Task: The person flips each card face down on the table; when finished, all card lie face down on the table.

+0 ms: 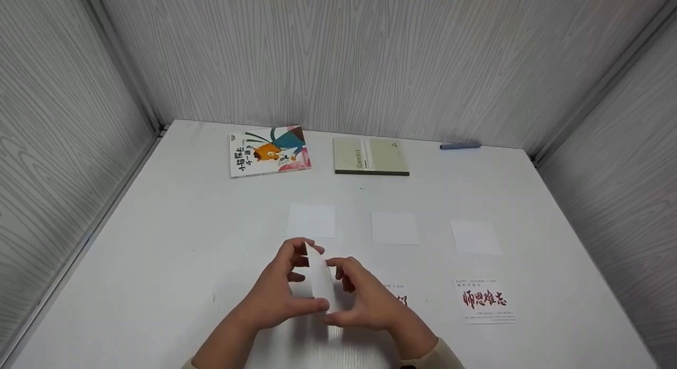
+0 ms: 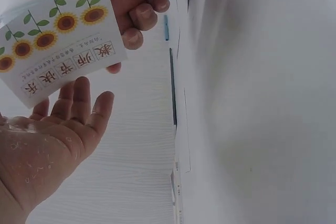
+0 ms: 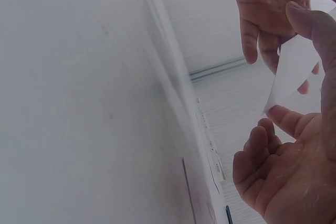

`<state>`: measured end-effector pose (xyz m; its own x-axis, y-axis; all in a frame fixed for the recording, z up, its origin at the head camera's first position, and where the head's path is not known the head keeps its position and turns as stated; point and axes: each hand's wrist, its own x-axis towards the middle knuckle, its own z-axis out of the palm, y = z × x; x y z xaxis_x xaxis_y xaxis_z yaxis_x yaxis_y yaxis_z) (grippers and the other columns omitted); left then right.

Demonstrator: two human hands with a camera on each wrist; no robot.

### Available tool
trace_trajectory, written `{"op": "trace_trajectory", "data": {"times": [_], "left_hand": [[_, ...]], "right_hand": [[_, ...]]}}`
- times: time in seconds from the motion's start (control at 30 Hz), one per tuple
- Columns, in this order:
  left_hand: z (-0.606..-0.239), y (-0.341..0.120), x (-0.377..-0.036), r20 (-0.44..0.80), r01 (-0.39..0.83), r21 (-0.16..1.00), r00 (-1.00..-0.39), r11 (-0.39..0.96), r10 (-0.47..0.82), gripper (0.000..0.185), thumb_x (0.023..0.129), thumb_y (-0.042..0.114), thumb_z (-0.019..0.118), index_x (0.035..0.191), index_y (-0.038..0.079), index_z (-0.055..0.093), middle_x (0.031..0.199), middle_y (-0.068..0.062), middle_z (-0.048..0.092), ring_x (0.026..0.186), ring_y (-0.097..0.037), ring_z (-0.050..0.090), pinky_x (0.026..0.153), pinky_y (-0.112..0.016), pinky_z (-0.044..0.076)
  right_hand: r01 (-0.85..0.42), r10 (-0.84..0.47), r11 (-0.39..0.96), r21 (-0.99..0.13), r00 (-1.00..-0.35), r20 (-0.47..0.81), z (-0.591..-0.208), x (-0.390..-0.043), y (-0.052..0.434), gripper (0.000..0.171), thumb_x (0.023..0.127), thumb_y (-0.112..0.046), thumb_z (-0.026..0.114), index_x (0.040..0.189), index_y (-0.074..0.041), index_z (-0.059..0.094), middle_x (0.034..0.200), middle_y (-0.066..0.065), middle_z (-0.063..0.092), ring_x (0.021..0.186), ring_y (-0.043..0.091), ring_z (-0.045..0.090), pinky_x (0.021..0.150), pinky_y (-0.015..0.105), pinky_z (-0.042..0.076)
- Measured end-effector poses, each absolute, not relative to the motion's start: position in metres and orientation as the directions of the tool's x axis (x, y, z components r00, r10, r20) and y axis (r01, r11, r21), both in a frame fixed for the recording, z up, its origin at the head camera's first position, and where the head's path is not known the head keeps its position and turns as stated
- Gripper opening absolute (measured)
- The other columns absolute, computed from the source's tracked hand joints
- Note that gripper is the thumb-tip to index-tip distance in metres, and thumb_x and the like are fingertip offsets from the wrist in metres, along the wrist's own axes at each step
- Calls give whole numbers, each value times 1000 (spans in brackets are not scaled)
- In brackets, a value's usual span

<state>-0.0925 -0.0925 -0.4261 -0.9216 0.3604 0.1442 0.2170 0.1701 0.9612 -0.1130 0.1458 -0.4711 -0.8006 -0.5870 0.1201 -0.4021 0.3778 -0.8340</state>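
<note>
My left hand (image 1: 272, 300) and right hand (image 1: 367, 300) hold a small paper card (image 1: 319, 279) upright above the table, one hand at each side. The card bows slightly between thumbs and fingers. Its printed face, with sunflowers and red Chinese characters, shows on the card (image 2: 63, 40) in the left wrist view. From the right wrist view the card (image 3: 294, 69) looks plain white. Behind my right hand, a printed card (image 1: 403, 294) lies partly hidden. Farther right lies another card (image 1: 484, 301) with red brush characters.
Beyond my hands, three blank white cards lie in a row: left card (image 1: 312, 220), middle card (image 1: 394, 228), right card (image 1: 476, 237). A picture book (image 1: 271, 152), a green "Gambit" notebook (image 1: 371, 156) and a blue pen (image 1: 460, 145) lie near the back wall (image 1: 359, 62).
</note>
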Motion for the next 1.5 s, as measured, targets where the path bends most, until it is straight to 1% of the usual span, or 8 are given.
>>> {"op": "trace_trajectory", "data": {"times": [0.17, 0.4, 0.53, 0.7, 0.83, 1.03, 1.17, 1.5], "left_hand": [[-430, -97, -95, 173, 224, 970, -913, 98, 369, 84, 77, 17, 95, 142, 8, 42, 141, -6, 60, 120, -32, 58, 97, -51, 52], [-432, -101, -95, 197, 228, 973, -903, 38, 381, 84, 78, 14, 94, 143, 6, 41, 142, -8, 60, 121, -34, 60, 96, -46, 55], [-433, -106, -95, 203, 238, 970, -900, 45, 386, 92, 79, 16, 94, 151, 10, 37, 143, -8, 61, 120, -36, 61, 97, -45, 55], [-434, -119, -94, 212, 269, 959, -896, 95, 390, 96, 79, 18, 94, 155, 15, 36, 146, -8, 59, 121, -28, 61, 98, -43, 55], [-432, -128, -93, 157, 243, 952, -908, 183, 389, 94, 77, 21, 96, 153, 14, 40, 143, -6, 61, 122, -26, 59, 99, -44, 54], [-430, -140, -90, -3, 144, 913, -933, 381, 359, 96, 75, 34, 97, 153, 15, 44, 133, -2, 63, 126, -26, 58, 100, -54, 49], [-433, -146, -91, -35, 142, 880, -932, 453, 361, 97, 73, 36, 97, 153, 13, 46, 131, 1, 64, 126, -25, 59, 102, -61, 47], [-434, -140, -88, -99, 118, 653, -966, 748, 239, 105, 64, 47, 100, 154, 23, 51, 134, 2, 62, 125, -24, 59, 102, -54, 51]], "right_hand": [[-364, -580, 411, -836, -812, 69, -472, -114, 149, 86, 77, -38, 92, 150, -23, 49, 119, 8, 56, 97, 17, 52, 84, 36, 51], [-335, -569, 424, -841, -822, 41, -469, -113, 152, 89, 75, -40, 93, 150, -21, 50, 121, 7, 57, 100, 18, 53, 86, 36, 51], [-346, -565, 419, -840, -823, 57, -469, -114, 153, 87, 75, -38, 93, 148, -18, 50, 119, 6, 57, 98, 17, 53, 85, 35, 50], [-379, -566, 376, -845, -816, 114, -468, -115, 153, 86, 75, -34, 93, 147, -15, 50, 117, 9, 56, 94, 16, 50, 82, 36, 48], [-399, -569, 337, -853, -808, 153, -468, -116, 153, 85, 76, -32, 93, 147, -13, 50, 117, 10, 56, 91, 16, 48, 79, 35, 46], [-381, -552, 344, -858, -821, 143, -468, -116, 152, 87, 74, -33, 94, 147, -12, 51, 117, 14, 57, 91, 16, 48, 79, 35, 45], [-369, -534, 376, -850, -836, 127, -467, -114, 151, 90, 73, -33, 96, 147, -13, 50, 117, 8, 56, 94, 19, 50, 81, 39, 48], [-402, -523, 492, -773, -846, 107, -469, -114, 149, 94, 72, -37, 98, 149, -14, 48, 117, 3, 55, 96, 21, 52, 79, 31, 47]]}}
